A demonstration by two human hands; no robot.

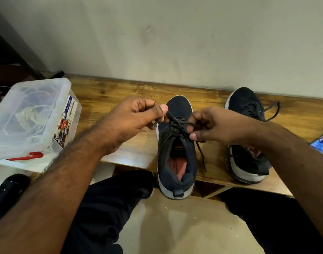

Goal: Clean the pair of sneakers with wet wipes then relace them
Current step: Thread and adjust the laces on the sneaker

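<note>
My left hand [133, 121] pinches one end of the black lace [176, 123] between thumb and forefinger, near its tip. My right hand [215, 125] grips the other run, fingers curled round it just above the eyelets. The lace is thin, limp and light; judged best held close to the stiff tip for threading, with tension kept so it does not slip back through.

The near sneaker [176, 154] stands upright at the front edge of the wooden bench [109, 94], heel overhanging toward me. Dark navy knit upper, pale sole, reddish insole; soft-sided, likely to shift if pulled hard. The second sneaker [246, 136] sits beside it to the right, laced, ends loose.
</note>
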